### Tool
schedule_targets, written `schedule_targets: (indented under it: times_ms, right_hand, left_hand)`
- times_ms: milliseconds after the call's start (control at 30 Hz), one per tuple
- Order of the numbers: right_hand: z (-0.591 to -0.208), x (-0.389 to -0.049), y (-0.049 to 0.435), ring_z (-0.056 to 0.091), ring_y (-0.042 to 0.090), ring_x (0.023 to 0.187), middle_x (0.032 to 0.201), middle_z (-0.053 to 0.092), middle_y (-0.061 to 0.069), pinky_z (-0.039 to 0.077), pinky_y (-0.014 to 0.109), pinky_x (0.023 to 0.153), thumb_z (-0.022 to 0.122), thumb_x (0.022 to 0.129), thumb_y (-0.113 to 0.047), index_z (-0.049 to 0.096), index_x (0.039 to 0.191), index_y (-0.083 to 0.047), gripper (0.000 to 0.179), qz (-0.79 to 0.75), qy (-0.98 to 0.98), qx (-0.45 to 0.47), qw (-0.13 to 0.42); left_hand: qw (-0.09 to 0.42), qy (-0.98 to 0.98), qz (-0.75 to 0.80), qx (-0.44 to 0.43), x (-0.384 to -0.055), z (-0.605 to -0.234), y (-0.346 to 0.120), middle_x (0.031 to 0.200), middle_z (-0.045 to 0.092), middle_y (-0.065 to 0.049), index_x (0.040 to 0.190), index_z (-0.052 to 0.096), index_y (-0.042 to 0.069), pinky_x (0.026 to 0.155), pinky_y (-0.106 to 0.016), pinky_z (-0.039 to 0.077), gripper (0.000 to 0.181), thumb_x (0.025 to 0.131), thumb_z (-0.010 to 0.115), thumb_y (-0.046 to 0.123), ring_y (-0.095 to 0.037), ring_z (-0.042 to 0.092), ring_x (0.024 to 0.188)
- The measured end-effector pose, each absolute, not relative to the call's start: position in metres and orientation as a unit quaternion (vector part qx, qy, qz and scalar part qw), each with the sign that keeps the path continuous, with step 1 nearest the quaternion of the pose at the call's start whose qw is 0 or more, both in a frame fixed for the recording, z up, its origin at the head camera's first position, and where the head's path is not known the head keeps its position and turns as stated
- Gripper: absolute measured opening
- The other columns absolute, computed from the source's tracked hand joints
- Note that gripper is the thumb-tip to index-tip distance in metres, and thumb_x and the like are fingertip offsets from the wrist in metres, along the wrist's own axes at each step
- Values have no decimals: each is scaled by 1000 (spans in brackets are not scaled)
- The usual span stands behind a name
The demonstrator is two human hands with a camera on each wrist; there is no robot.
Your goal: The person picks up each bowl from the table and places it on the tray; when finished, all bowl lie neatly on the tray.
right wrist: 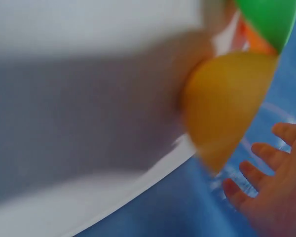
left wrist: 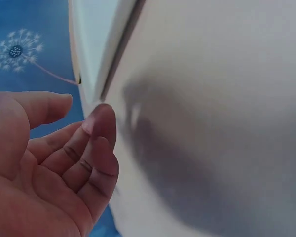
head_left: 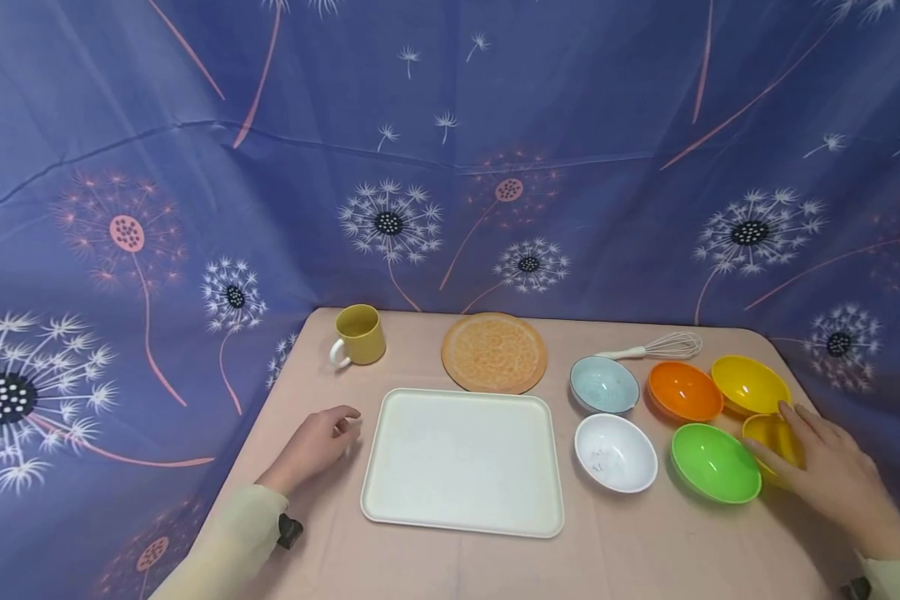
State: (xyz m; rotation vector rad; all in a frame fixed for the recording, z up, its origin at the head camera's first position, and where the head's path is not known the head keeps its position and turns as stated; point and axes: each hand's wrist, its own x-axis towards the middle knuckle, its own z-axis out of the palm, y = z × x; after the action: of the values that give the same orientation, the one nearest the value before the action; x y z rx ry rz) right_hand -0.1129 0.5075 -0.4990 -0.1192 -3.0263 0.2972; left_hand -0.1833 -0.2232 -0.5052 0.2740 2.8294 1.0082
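Amber bowl (head_left: 771, 432) on apparently cloth-covered table (head_left: 495, 571).

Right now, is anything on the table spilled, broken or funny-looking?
I can't see anything spilled or broken. One little oddity: the white bowl has grey marks inside, while the green bowl to its right looks plain. I can't tell if they're a printed pattern or dirt.

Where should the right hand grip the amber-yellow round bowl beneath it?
Likely the rim's right side, the right hand coming from above right: the amber-yellow round bowl sits mouth up, while the green round bowl crowds its left and the bright yellow round bowl its far side.
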Motion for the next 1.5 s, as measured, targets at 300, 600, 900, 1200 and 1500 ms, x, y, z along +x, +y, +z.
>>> schedule_targets:
  times_ms: [300,600,900,1200,1500]
  right_hand:
    - [-511,-102,529,23,75,123,157,14,44,21,89,88,64,96,-61,10,160,8,108,116,-991,-66,25]
    - [-517,-96,539,22,75,121,155,14,46,22,89,87,66,96,-56,12,158,12,107,134,-990,-48,17]
    - [-516,-95,547,16,77,128,152,10,50,16,88,91,67,96,-53,6,158,12,109,154,-988,-30,-5]
    - [-515,-97,546,25,76,121,145,14,54,22,87,90,77,89,-51,9,156,15,117,160,-986,-43,-4]
    - [-521,-100,547,29,74,119,142,20,53,22,85,94,82,87,-48,14,156,16,116,183,-981,-48,28]
  left_hand:
    - [72,933,348,64,-171,-529,-208,70,57,2,126,70,4,64,-34,47,30,99,70,16,-14,54,62]
    - [52,926,366,82,-170,-535,-201,70,54,6,118,72,5,60,-29,42,23,96,72,10,-11,50,62]
    - [54,928,361,76,-170,-538,-200,72,56,7,119,70,7,61,-28,42,23,96,73,11,-11,50,63]
    - [57,923,375,66,-170,-540,-199,73,56,7,117,70,11,63,-28,42,20,97,73,12,-11,51,65]
    - [62,922,380,49,-169,-543,-199,73,56,7,116,70,13,64,-28,42,19,98,73,13,-11,50,66]
